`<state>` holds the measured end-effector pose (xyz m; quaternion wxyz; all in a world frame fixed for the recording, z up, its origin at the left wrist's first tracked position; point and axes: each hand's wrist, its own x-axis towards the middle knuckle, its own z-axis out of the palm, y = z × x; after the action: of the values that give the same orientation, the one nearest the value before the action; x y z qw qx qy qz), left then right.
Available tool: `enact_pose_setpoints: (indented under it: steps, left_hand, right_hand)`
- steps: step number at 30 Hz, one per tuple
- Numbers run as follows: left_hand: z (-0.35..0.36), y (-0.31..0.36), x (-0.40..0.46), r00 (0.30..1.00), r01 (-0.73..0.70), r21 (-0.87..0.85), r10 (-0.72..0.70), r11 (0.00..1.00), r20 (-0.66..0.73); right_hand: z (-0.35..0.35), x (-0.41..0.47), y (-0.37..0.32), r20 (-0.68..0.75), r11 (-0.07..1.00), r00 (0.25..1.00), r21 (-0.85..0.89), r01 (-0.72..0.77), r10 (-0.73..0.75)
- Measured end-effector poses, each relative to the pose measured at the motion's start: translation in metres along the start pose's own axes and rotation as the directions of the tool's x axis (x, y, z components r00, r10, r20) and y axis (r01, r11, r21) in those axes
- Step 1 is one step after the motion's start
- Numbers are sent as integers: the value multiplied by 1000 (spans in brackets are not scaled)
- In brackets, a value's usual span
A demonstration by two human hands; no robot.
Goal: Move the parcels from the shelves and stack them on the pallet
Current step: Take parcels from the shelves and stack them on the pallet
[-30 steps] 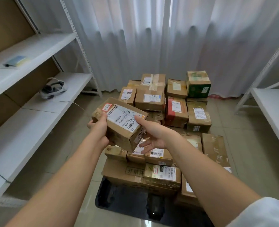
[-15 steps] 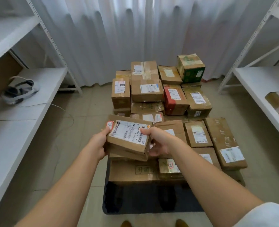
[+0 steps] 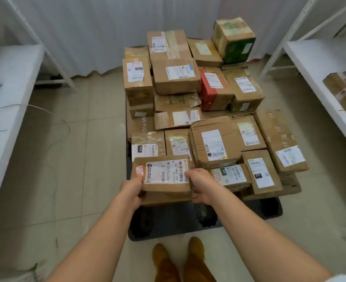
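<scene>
White curtain closes off the back of the room, and the black pallet [image 3: 239, 212] sits on the tiled floor in front of it, loaded with brown parcels. From the head view, a small labelled parcel [image 3: 164, 178] is held at the pallet's near-left corner, resting on or just above a carton below; contact cannot be told. It is gripped at its left end by the left hand [image 3: 132, 191] and at its right end by the right hand [image 3: 201, 186], fingers curled round the edges. Set down flat, its edges should be squared with the carton beneath before the grip is eased, lest it overhang the pallet's near edge. On the white shelf [image 3: 318, 64] right of the pallet, one wrapped parcel [image 3: 345, 92] is left.
</scene>
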<state>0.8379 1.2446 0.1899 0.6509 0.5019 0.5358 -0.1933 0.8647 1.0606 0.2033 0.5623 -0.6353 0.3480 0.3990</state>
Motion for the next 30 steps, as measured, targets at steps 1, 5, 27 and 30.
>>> enact_pose_setpoints:
  steps: [1,5,27,30]
  left_hand:
    - [0,-7,7,1000,9,12,-9,1000,-6]
    - [1,-27,33,998,31,33,-29,999,-62]
    - [60,-95,136,992,125,-43,-126,991,-11]
    - [64,-98,136,991,123,9,-122,992,-46]
  right_hand:
    - [-1,6,6,4,1000,1000,-13,-28,28]
    - [2,34,25,-36,998,997,3,-65,65]
    - [-7,141,98,-158,920,960,357,-161,229]
    - [-10,143,100,-173,903,953,397,-165,250]
